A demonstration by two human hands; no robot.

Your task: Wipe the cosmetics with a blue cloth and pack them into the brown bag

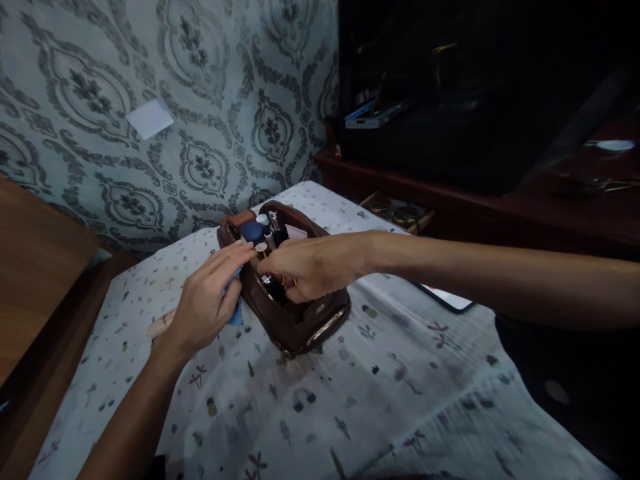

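A brown leather pouch point(261, 301) lies unzipped on the patterned sheet. My right hand point(313, 267) reaches into its opening with curled fingers; a bit of yellow shows by the fingertips, but what they grip is hidden. At the pouch's left rim, my left hand point(210, 290) is closed around a crumpled blue cloth point(236, 315), its fingertips touching the edge. Inside the pouch, a dark blue round-topped item point(252, 232), a white-capped bottle point(263, 220) and several slim tubes stand close together at the far end.
A beige cylindrical item point(161, 325) lies left of my left wrist. Beneath my right forearm, a flat dark-edged white object point(450, 298) rests on the sheet point(300, 413). Behind are a patterned wall point(200, 100), a dark screen point(475, 100) and an open drawer point(397, 212).
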